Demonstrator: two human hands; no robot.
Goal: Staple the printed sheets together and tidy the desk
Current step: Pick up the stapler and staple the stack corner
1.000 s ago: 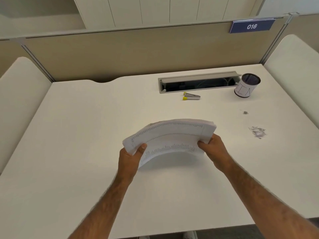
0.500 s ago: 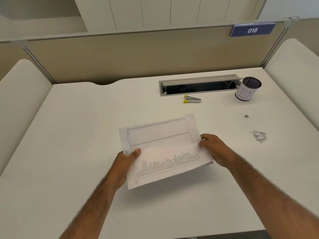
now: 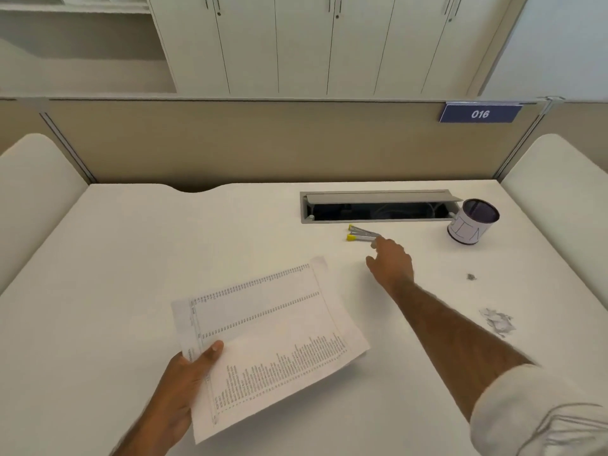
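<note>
A person at a white tabletop (image 3: 131, 258) holds a stack of printed sheets (image 3: 269, 337) in the left hand (image 3: 184, 386). Its grip is clamped on the stack's near left corner, with the thumb pressed on top and the fingers hidden beneath. The sheets lie at about 7 o'clock on the tabletop, columns of small print facing up and their long edge angled toward 1 o'clock. Whether the far corner rests on the surface cannot be told.

The right hand (image 3: 391, 261) stretches toward 1 o'clock, its grip slack and holding nothing, fingers extended. The forefinger tip is at the right end of a silver stapler (image 3: 360, 234); contact cannot be made out. The stapler's two yellow-capped arms point toward 9 o'clock. It lies just on the near side of a recessed cable slot (image 3: 378, 209), whose grey flap stands raised.

At 2 o'clock, just beside the slot's right end, a white pen cup (image 3: 468, 230) with a dark rim stands upright. A crumpled paper scrap (image 3: 496, 320) lies at 4 o'clock, to the right of the outstretched forearm, and a small grey speck (image 3: 471, 276) sits between the scrap and the cup. A rolled white sleeve (image 3: 543, 413) shows at 5 o'clock.

Beyond the tabletop at 12 o'clock runs a beige partition (image 3: 263, 143) carrying a blue plate (image 3: 480, 113) marked 016, with white cabinets (image 3: 296, 44) behind it.
</note>
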